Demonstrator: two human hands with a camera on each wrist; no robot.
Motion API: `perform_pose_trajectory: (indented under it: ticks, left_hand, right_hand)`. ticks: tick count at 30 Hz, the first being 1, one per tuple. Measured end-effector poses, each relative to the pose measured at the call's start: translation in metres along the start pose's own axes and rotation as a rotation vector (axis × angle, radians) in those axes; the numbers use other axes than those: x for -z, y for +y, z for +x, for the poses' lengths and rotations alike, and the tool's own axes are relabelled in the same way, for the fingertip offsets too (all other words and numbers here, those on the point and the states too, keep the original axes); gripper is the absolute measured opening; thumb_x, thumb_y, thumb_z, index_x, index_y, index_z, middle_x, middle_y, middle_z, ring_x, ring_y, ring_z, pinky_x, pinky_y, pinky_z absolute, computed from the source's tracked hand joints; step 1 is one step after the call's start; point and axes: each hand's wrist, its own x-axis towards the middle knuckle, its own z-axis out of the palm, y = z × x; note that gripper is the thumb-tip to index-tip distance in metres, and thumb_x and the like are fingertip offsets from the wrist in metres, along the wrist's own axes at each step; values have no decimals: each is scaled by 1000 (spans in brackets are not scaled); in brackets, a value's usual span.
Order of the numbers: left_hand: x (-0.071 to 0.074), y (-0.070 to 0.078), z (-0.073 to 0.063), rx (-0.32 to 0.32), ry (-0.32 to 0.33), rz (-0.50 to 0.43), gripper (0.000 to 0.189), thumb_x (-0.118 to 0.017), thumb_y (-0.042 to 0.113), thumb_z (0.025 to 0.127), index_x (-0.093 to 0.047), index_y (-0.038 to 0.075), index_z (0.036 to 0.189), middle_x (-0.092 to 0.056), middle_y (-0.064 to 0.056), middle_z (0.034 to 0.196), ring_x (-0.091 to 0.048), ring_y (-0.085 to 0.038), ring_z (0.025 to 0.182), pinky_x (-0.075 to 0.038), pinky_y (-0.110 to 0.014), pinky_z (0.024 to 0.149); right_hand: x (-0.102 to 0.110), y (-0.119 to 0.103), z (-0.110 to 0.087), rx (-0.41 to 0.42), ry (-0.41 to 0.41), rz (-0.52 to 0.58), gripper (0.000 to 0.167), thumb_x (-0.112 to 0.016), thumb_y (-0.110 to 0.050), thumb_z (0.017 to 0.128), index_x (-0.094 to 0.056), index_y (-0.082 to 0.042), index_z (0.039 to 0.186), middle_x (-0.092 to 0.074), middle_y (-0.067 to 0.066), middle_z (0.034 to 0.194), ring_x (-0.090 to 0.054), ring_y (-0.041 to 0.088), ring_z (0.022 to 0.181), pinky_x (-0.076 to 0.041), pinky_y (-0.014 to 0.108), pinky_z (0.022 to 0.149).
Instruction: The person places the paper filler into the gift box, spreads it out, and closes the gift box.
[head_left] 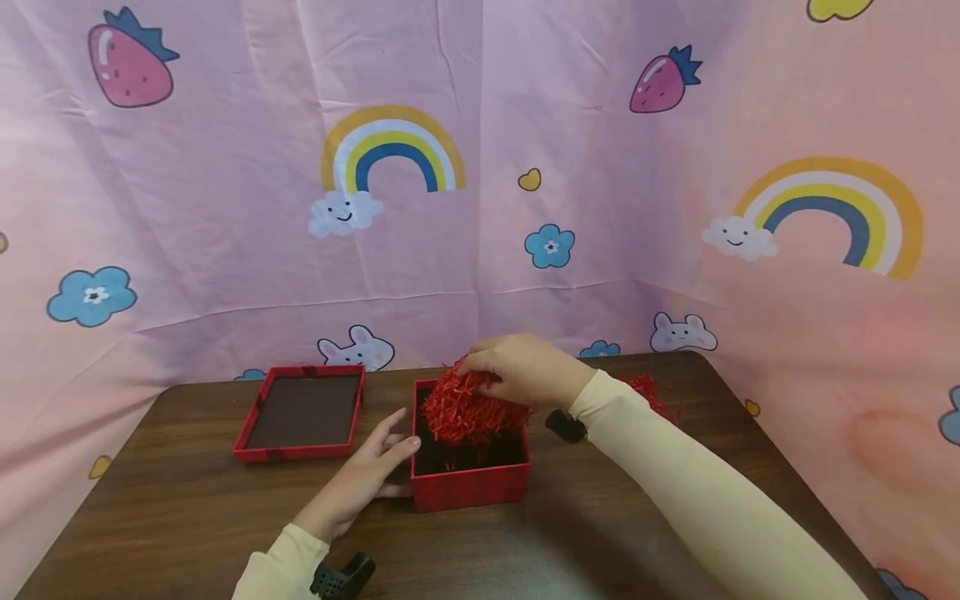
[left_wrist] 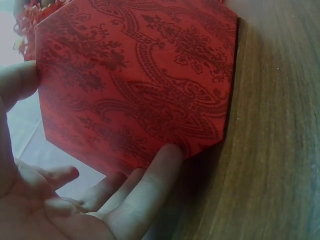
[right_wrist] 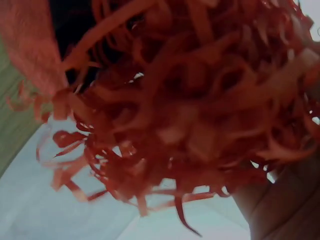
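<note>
A red patterned box with a dark inside stands uncovered on the table. Over its opening, my right hand grips a clump of red shredded paper from above. That same shredded paper fills most of the right wrist view, its loose curls hanging down. My left hand rests against the box's left side, fingers spread and fairly straight. The left wrist view shows fingertips touching the patterned side of the box.
A red-rimmed box lid lies dark side up, left of the box. More red shredded paper lies on the wooden table behind the right forearm. A printed cloth hangs behind the table.
</note>
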Motion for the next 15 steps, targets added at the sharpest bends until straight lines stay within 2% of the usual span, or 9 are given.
perform_pose_trajectory:
  ticks: [6, 15]
  left_hand:
    - [0, 0, -1, -5, -9, 3, 74, -57, 40, 106, -17, 19, 165, -38, -26, 153, -41, -44, 142, -60, -52, 92]
    - [0, 1, 1, -6, -25, -20, 75, -58, 41, 106, -17, 17, 164, -38, -26, 152, -48, -41, 137, -61, -51, 90]
  right_hand:
    - [-17, -5, 10, 21, -67, 12, 30, -76, -15, 95, -74, -17, 124, -72, -3, 119, -69, 13, 105, -58, 33, 94]
    - [-28, -8, 13, 8, -142, 20, 33, -76, -21, 95, -73, -19, 128, -71, -5, 119, -67, 10, 104, -58, 32, 92]
